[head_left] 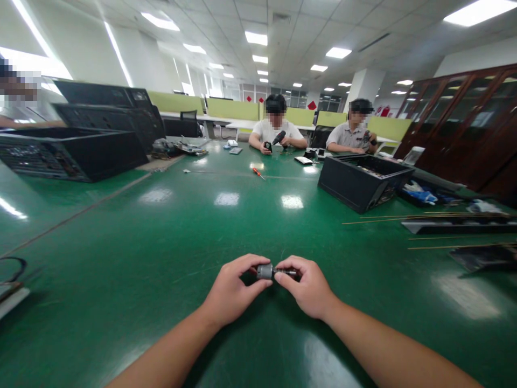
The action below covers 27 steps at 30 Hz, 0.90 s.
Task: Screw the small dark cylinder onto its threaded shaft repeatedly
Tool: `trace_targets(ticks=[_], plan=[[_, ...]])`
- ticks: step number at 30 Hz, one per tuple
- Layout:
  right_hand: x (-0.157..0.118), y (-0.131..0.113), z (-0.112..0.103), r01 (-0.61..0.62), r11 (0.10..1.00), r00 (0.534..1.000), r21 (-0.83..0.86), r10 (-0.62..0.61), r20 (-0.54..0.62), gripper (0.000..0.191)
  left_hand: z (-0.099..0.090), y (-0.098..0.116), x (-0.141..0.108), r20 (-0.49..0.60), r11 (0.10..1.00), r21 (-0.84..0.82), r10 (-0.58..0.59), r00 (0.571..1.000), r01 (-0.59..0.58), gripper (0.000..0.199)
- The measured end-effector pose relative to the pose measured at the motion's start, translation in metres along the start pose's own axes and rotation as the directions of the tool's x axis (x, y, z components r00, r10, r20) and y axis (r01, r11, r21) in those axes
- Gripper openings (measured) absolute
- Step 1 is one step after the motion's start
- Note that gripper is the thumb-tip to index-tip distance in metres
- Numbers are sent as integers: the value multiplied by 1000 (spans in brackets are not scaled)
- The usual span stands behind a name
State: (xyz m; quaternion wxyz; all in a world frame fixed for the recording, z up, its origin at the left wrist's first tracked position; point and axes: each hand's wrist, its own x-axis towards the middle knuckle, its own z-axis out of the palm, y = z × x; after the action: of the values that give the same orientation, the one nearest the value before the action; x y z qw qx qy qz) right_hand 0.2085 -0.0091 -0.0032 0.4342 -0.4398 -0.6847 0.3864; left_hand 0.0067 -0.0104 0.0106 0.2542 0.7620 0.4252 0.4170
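Low in the middle of the head view, a small grey metal cylinder (264, 271) lies on its side between my hands, just over the green tabletop. My left hand (236, 283) is closed around it, thumb below and fingers above. A thin ridged metal shaft (287, 272) runs out from its right end. My right hand (309, 285) pinches this shaft between thumb and fingers. Cylinder and shaft are in line and look joined, but the fingertips partly hide where they meet. The exact kind of part is too small to make out.
An orange-handled screwdriver (257, 173) lies farther up the green table (202, 231). Black computer cases stand at right (359, 183) and left (117, 153). Thin rods (379, 220) and a metal strip (456, 223) lie at right. Across the table, one person (278, 129) holds a power drill (278, 137); others sit nearby.
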Motion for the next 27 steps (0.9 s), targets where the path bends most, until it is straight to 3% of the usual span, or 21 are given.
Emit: trace_targets(ticks=[27], plan=[[0, 4, 0, -29, 999, 1000, 25, 29, -9, 13, -1, 0, 1, -25, 1000, 17, 17, 1000, -17, 27]])
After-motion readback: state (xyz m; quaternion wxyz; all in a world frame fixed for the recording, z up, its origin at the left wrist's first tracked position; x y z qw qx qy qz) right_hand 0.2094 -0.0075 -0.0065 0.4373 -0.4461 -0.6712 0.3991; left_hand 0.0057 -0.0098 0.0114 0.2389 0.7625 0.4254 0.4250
